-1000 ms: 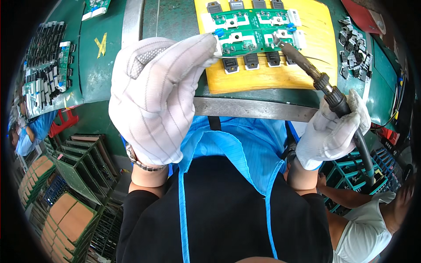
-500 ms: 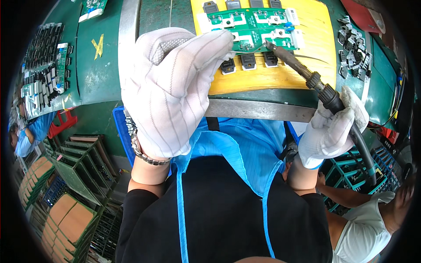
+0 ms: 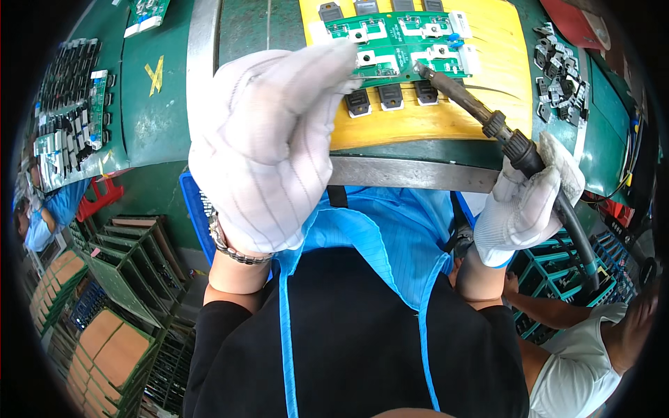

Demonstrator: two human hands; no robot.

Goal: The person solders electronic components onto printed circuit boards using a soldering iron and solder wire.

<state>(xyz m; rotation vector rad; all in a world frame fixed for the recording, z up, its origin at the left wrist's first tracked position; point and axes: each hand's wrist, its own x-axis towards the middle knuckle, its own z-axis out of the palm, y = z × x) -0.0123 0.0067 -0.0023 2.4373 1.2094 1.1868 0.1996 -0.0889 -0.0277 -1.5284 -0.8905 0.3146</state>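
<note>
My white-gloved right hand [image 3: 526,202] is closed round the handle of a soldering iron [image 3: 512,143]. The iron's tip points up and left, at the near edge of a green circuit board [image 3: 401,45]. That board rests on a yellow pad, with several black flat components [image 3: 391,96] along its near and far sides. My left hand [image 3: 268,139], also gloved, is raised at the board's near left corner. Thumb and forefinger are pinched together, on a thin solder wire [image 3: 377,76] that shows only faintly now. The glove hides part of the board.
The yellow pad [image 3: 481,118] lies on a green bench with a metal front edge [image 3: 418,174]. Loose black components [image 3: 559,80] are heaped to the right. Rows of assembled boards [image 3: 66,111] stand at the left. Another person [image 3: 582,362] is close by at the lower right.
The left hand has drawn slightly left, and its fingertips look blurred. Less of the solder wire shows near the iron's tip. The board and iron have shifted slightly up and left.
</note>
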